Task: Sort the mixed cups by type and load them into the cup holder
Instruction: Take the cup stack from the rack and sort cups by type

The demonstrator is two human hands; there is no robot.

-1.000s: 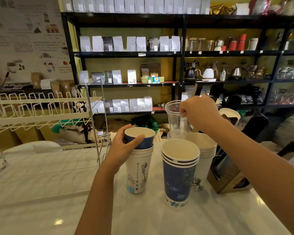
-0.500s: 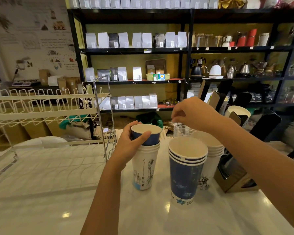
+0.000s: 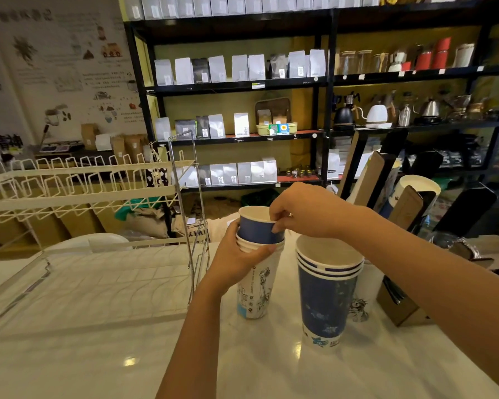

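- Centre frame: the left hand [image 3: 236, 254] wraps the rim of the white cup stack [image 3: 255, 286] standing on the counter [image 3: 98, 341].
- The right hand [image 3: 306, 214] pinches the blue cup [image 3: 257, 228] at its rim, nested atop that stack.

The top cup [image 3: 258, 228] is plain dark blue with a white inside. The stack [image 3: 255, 292] beneath it is white with dark line drawings and a light-blue patch low down. At its three o'clock, the blue stack [image 3: 327, 298] shows white-edged rims and perhaps pale speckles.
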